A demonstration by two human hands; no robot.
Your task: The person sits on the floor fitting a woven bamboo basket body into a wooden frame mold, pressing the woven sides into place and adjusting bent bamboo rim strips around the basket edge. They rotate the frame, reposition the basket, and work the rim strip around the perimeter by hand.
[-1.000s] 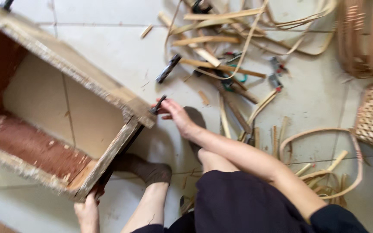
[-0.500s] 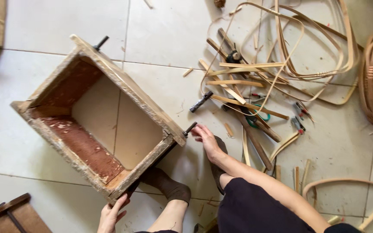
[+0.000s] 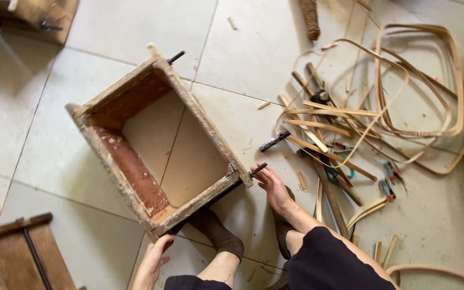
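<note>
Right hand (image 3: 272, 185) grip pinches the metal rod (image 3: 257, 170) at the wooden frame (image 3: 135, 172) corner; left hand (image 3: 154, 260) grip clasps the near corner above it.

A worn, bottomless square wooden frame (image 3: 159, 145) lies skewed on the tiled floor, reddish inside, a dark rod (image 3: 257, 170) protruding at its near-right corner.

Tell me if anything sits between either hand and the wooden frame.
Nothing visible does. The left hand already touches the near corner of the wooden frame, and the right hand is at the metal rod sticking out of its other corner.
</note>
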